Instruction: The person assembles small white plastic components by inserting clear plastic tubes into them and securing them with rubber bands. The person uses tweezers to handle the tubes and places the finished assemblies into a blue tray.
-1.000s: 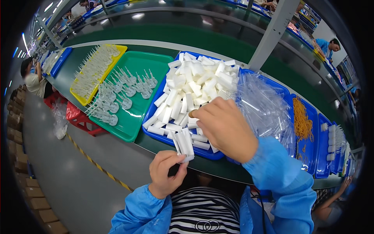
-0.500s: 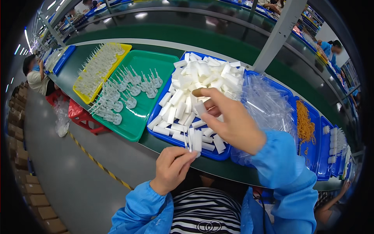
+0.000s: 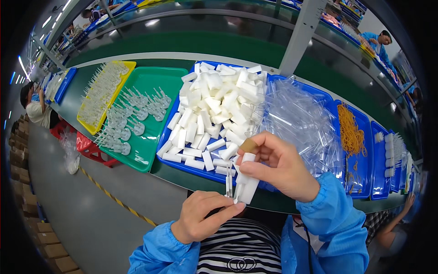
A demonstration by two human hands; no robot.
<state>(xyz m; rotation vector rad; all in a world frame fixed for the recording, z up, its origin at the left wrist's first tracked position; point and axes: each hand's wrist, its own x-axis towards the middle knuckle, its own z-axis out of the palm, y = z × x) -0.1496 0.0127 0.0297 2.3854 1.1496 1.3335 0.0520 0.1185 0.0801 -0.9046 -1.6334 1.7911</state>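
Observation:
My left hand (image 3: 207, 215) is closed, thumb and fingers pinching the base of a small clear plastic part with thin upright prongs (image 3: 229, 183). Against the prongs stands a white foam piece (image 3: 248, 189), partly covered by my right hand (image 3: 284, 170). That hand pinches a second short white foam piece (image 3: 249, 158) between thumb and fingers, and a tan finger cot covers one fingertip. Both hands meet in front of a blue tray (image 3: 160, 148) heaped with loose white foam pieces (image 3: 214, 98). How far the prongs reach into the foam is hidden.
Leftward are a green tray (image 3: 171, 75) and a yellow tray (image 3: 130, 71), both with clear pronged parts. Rightward come clear plastic tubes (image 3: 301, 123), a blue tray with tan rubber bands (image 3: 352, 132), and white parts (image 3: 390, 155). A metal post (image 3: 299, 41) rises behind. Other people work farther off.
My right hand has come down from the foam heap to my left hand, carrying a foam piece. The left hand has shifted slightly lower and right; the whole view has turned a little.

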